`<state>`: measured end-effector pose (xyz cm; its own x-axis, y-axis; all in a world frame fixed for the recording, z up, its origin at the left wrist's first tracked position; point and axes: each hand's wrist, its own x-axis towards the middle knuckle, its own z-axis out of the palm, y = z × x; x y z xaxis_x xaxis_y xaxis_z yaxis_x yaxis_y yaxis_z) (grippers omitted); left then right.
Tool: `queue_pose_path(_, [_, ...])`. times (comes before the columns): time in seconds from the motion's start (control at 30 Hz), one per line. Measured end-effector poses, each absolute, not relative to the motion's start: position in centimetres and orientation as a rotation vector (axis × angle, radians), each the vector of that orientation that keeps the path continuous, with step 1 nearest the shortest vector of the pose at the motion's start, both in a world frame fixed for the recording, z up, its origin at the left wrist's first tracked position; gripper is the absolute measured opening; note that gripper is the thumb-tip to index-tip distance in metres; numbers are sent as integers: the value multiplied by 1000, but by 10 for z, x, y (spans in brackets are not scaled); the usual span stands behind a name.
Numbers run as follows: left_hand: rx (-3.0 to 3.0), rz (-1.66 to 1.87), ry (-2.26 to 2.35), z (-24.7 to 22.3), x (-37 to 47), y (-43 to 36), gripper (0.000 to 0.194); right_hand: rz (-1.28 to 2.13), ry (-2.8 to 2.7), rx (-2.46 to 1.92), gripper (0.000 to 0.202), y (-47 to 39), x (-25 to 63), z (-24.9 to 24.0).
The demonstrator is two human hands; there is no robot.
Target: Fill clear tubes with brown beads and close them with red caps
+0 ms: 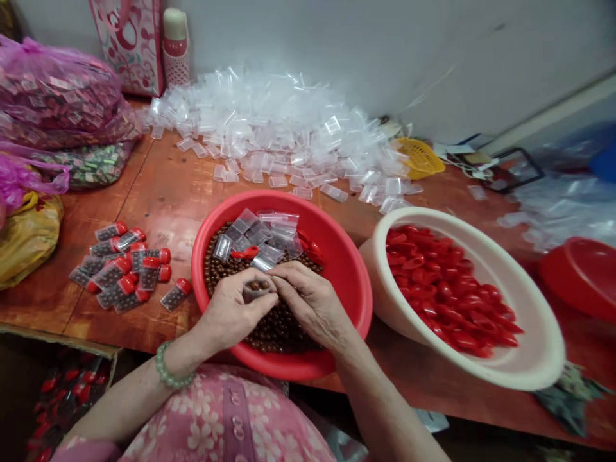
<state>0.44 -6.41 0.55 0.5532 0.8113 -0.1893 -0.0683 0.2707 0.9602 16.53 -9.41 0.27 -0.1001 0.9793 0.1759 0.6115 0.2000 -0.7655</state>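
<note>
Over the red basin (202,269), my left hand (235,311) is closed around a small clear plastic tube (257,286) with brown beads showing inside. My right hand (312,301) meets it at the tube's right end, thumb and fingers pressed together; what they pinch is hidden. Below both hands, brown beads (282,330) fill the basin's bottom. On top of the beads lie several clear plastic tubes (269,234) and a few red caps (245,253).
A white basin (539,346) of red caps (447,289) stands on the right. Filled, red-capped tubes (128,269) lie on the left. Behind is a large heap of clear tubes (289,128), with a yellow basket (421,158) beside it. Plastic bags (62,96) sit at far left.
</note>
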Motion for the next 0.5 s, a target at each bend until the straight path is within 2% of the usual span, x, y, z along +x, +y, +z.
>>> queue_pose_path(0.17, [1240, 637, 840, 8, -2, -69, 12, 773, -1992, -1599, 17, -66, 183, 19])
queue_pose_path(0.3, [1299, 588, 864, 9, -5, -71, 16, 645, -2161, -1660, 18, -32, 184, 19])
queue_pose_path(0.4, [1273, 599, 839, 8, -7, -70, 14, 555, -2496, -1719, 24, -18, 172, 10])
queue_pose_path(0.5, [1198, 657, 836, 7, -7, -67, 15, 413, -2817, -1717, 19, -17, 157, 0])
